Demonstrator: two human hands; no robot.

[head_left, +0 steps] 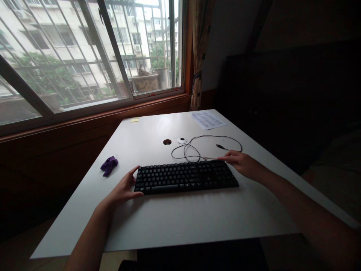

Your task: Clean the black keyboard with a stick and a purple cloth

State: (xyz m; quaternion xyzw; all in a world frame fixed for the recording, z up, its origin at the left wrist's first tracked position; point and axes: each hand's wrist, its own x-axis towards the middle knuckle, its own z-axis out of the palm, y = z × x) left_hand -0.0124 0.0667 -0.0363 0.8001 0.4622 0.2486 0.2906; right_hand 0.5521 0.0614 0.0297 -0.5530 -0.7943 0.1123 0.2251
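A black keyboard (186, 177) lies at the middle of a white desk (194, 218), its long axis running from just below 9 o'clock to just above 3, space bar toward the person at 6 and number pad at the 3 o'clock end. The person's left hand (128, 188) grips the 9 o'clock end, thumb on the near edge, fingers at the far corner. At the 2 o'clock corner, the right hand (242, 163) pinches a thin pale stick (210, 158) that points toward 9 along the far edge.

A slim dark cable (208, 136) loops over the smooth, glossy desktop from 12 to 2 o'clock, its plug (220, 146) aimed toward 10. A crumpled purple cloth (109, 165) sits at 9, a yellow paper square (134, 119) past 10, a round hole (167, 142) at 11, a white ring (182, 140) at 12 and printed sheets (208, 119) at 1.

Beyond, a barred, wood-framed window (118, 49) fills 10 to 12 o'clock, a patterned curtain (199, 56) hanging at its edge; the room toward 2 is too dark to make out.
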